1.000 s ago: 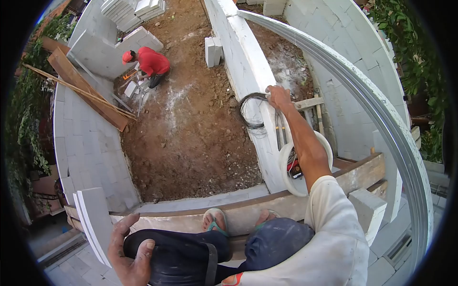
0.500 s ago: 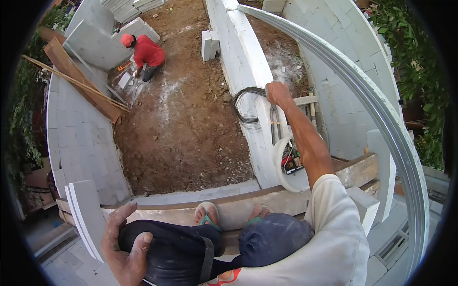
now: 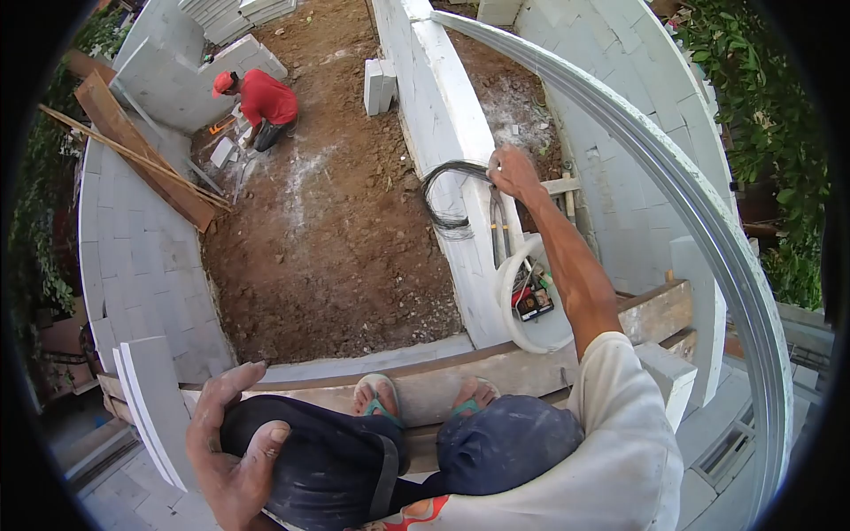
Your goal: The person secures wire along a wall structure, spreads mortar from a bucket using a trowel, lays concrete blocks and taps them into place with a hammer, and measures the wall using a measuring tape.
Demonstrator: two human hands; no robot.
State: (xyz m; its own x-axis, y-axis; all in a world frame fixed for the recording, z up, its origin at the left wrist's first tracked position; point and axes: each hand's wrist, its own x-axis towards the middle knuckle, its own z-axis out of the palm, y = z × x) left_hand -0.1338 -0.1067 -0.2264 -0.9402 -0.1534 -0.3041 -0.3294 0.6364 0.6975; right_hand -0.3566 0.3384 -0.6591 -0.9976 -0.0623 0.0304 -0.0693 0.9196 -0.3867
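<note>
My right hand (image 3: 513, 172) is closed on the end of a coil of thin dark wire (image 3: 440, 196), over the top of the white block wall (image 3: 449, 93). The coil hangs against the wall's left face. Just below my right hand, pliers (image 3: 500, 232) with dark and yellow handles stand by the rim of a white bucket (image 3: 503, 296), which holds a red and black item (image 3: 533, 303). My left hand (image 3: 232, 447) is beside my left knee, fingers and thumb apart, holding nothing.
My feet stand on a wooden plank (image 3: 434, 396). A person in red (image 3: 268, 99) crouches on the dirt floor beyond, at the upper left. Long curved-looking metal channels (image 3: 660, 164) arc along the right. Leaning boards (image 3: 142, 155) and white blocks (image 3: 379, 87) lie further off.
The view has shifted, and the wall, coil and bucket now appear further left. My right hand keeps its closed hold at the wire. My left hand has stayed open near the knee.
</note>
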